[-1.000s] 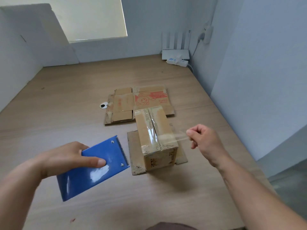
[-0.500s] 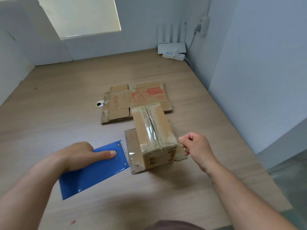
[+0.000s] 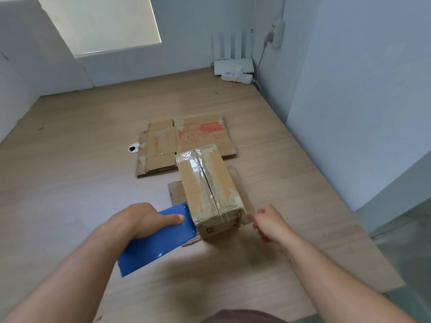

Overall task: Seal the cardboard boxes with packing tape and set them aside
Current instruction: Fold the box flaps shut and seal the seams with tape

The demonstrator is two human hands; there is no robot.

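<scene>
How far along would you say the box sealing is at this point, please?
Done: clear tape already runs along the top seam of the upright box. In hand: the left grip holds the blue dispenser against the box's near left side; the right grip is at the near right corner, blurred. Left: setting this box aside, and the flattened box behind it.

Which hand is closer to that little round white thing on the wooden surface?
Left. The round white thing lies straight beyond the left hand, which holds the blue tape cutter; the right hand sits on the other side of the taped box, well off to the right.
</scene>
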